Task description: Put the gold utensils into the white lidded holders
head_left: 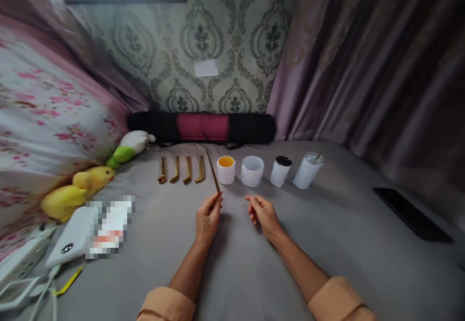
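Observation:
My left hand (208, 218) is closed around the lower end of a thin, tapered brown stick (212, 170), which points up and slightly left. Across a gap, my right hand (263, 216) has loosely curled fingers that are partly apart, with nothing visible in them. Beyond the hands stand a white cup with an orange-yellow inside (225, 174), a wider whitish cup (252, 175), a white-wrapped container with a black top (279, 173) and a white-wrapped glass jar (306, 173) with a thin stick in it. Left of the brown stick, several gold-coloured bent pieces (187, 171) lie in a row.
A black and dark-red roll (203, 126) lies along the wall. Plush toys (69, 195), a white power bank (72, 236), a blurred packet (112, 226) and a power strip with cables (25, 258) are at left. A black phone-like slab (410, 214) lies right.

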Tool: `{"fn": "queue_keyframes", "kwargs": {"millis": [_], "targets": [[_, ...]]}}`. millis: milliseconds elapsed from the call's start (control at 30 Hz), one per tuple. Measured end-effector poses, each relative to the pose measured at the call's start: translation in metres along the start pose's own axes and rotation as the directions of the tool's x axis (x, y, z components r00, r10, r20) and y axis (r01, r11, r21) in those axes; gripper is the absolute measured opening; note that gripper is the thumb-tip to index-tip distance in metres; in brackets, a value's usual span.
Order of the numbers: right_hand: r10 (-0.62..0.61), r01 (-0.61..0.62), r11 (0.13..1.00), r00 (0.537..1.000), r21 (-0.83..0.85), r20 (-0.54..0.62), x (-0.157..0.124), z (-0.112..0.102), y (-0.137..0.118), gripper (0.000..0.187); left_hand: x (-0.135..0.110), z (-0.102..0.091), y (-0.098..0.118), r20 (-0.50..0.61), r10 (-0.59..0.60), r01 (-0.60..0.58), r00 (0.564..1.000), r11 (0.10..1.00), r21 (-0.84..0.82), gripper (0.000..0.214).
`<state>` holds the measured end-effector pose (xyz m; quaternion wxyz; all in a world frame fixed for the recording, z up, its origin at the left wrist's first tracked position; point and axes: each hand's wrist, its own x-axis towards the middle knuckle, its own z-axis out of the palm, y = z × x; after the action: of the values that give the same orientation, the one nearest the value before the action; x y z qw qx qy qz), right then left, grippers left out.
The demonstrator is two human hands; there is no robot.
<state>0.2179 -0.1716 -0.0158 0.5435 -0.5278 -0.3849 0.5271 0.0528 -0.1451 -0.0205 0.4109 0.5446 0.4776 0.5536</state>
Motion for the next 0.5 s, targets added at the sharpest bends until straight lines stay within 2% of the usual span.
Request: {"fn": "queue_keyframes", "kwargs": {"millis": [267, 500], "targets": [[0.029, -0.029, 0.999, 1.000, 0.041, 0.006, 0.000, -0.004, -0.008, 0.039, -0.004, 0.004, 0.010, 0.133, 0.135, -0.155, 0.982, 0.976, 0.154, 0.025], [0.014, -0.015, 0.997, 1.000, 0.073, 0.016, 0.002, -0.008, -0.011, 0.036, -0.006, 0.011, 0.015, 0.239, 0.163, -0.212, 0.957, 0.956, 0.200, 0.027]]}}
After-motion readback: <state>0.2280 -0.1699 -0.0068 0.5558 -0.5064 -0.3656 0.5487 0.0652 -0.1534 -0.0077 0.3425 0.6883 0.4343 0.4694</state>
